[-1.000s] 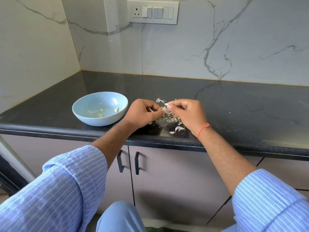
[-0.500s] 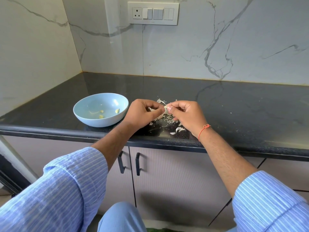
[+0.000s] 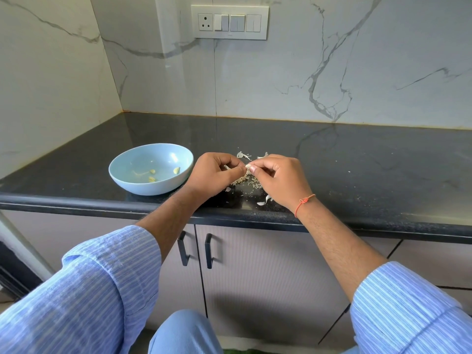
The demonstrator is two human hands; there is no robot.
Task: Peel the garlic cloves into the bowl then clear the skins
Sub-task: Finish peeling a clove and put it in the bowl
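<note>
A pale blue bowl stands on the black counter and holds three peeled garlic cloves. Just right of it, my left hand and my right hand meet above a scatter of white garlic skins. Both hands pinch one small garlic clove between thumb and fingertips; only its pale tip shows. A red thread is tied round my right wrist.
The black counter runs right and back to a marble wall with a switch plate. Its front edge lies just under my wrists. Cabinet doors with black handles are below.
My hands have closed together slightly over the skins while working the clove. The bowl and its cloves are unchanged.
</note>
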